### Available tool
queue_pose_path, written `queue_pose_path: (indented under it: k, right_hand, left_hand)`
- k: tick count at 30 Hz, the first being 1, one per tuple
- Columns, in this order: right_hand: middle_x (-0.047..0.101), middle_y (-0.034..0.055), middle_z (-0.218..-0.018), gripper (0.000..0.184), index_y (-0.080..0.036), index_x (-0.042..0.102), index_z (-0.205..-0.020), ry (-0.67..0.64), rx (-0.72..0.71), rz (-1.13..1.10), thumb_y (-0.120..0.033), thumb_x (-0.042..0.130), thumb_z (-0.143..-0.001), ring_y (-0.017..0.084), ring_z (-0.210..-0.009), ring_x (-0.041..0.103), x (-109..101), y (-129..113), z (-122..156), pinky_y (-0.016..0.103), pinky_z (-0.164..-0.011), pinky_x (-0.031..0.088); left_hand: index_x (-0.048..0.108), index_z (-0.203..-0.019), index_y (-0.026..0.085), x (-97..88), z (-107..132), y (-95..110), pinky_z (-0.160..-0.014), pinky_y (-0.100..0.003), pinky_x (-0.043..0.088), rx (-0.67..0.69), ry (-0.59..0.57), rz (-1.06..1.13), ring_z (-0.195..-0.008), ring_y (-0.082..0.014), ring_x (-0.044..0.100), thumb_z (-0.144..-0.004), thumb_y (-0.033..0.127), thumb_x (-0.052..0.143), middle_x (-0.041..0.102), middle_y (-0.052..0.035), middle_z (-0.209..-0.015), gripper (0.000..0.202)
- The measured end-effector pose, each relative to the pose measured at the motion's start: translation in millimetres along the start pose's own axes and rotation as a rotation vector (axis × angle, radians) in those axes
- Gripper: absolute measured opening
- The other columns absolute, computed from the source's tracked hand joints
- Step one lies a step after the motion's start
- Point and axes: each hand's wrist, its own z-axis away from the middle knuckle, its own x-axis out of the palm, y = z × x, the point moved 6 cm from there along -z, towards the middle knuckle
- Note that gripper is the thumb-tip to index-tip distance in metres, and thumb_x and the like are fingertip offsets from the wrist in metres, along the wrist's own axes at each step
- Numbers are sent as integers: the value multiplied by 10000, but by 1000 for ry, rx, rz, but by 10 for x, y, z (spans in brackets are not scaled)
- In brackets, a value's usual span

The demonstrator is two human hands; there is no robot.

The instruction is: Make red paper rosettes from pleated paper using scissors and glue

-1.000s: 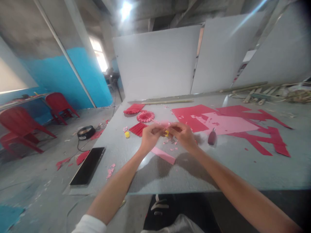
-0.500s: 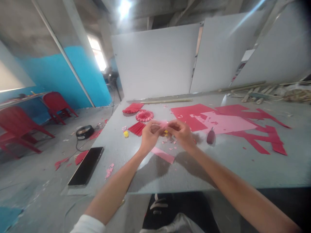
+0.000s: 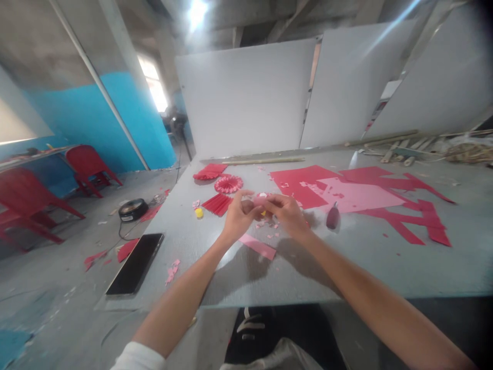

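Above the middle of the table, my left hand [image 3: 239, 217] and my right hand [image 3: 285, 211] meet at the fingertips. Between them they pinch a small piece of pink paper [image 3: 262, 200], largely covered by the fingers. Under the hands lie pink paper scraps [image 3: 271, 225] and something small and yellow, partly hidden. A pink paper strip [image 3: 259, 246] rests on the table just in front of them. Left of my left hand are a red pleated paper [image 3: 217, 204], a round red-and-pink paper rosette [image 3: 228, 184] and a yellow cap [image 3: 198, 213].
A dark red bottle [image 3: 333, 217] stands to the right, near red paper sheets [image 3: 298, 180] and a pink sheet [image 3: 362, 195]. A black phone [image 3: 135, 264] lies at the table's left edge. Sticks [image 3: 400, 146] are piled at the back right.
The fingers have shifted slightly on the pink paper, and my left index finger has lifted a little. Both hands stay together in nearly the same place.
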Motion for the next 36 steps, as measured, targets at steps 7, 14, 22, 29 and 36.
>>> queue_pose_path:
  k: [7, 14, 22, 29, 36]
  right_hand:
    - [646, 4, -626, 324, -205, 720, -852, -16, -72, 63, -524, 670, -863, 149, -516, 572, 41, 34, 1, 255, -450, 436]
    - [694, 29, -693, 222, -209, 722, -902, 77, -234, 360, -383, 587, -929, 179, -611, 620, 33, 35, 4, 288, -592, 471]
    - [671, 6, -667, 187, -224, 702, -943, -19, -183, 240, -377, 598, -918, 166, -546, 593, 90, 68, 0, 269, -515, 449]
    - [708, 27, -746, 188, -220, 712, -1003, -12, -201, 259, -336, 587, -922, 166, -590, 604, 91, 52, 18, 283, -567, 469]
    - [585, -14, -574, 350, -208, 611, -761, -64, -52, 59, -513, 583, -931, 137, -501, 545, 98, 50, 1, 246, -464, 408]
  left_hand:
    - [508, -1144, 205, -22, -3, 0, -550, -256, 555, 23, 17, -42, -547, -156, 685, -821, 337, 748, 674, 37, -654, 424]
    - [530, -1147, 200, -8, 12, -21, -504, -229, 536, 36, 8, -98, -519, -149, 679, -831, 371, 740, 644, 46, -624, 416]
    - [542, -1140, 197, -28, 3, -28, -483, -224, 523, 39, 27, -86, -512, -149, 670, -838, 365, 736, 618, 46, -609, 396]
    - [559, -1150, 204, -30, 6, 1, -492, -203, 505, 113, -11, -189, -495, -108, 629, -835, 316, 726, 579, 65, -627, 373]
    - [566, -1146, 196, -27, -2, 50, -482, -197, 498, 140, -44, -200, -487, -99, 608, -850, 284, 705, 572, 63, -614, 339]
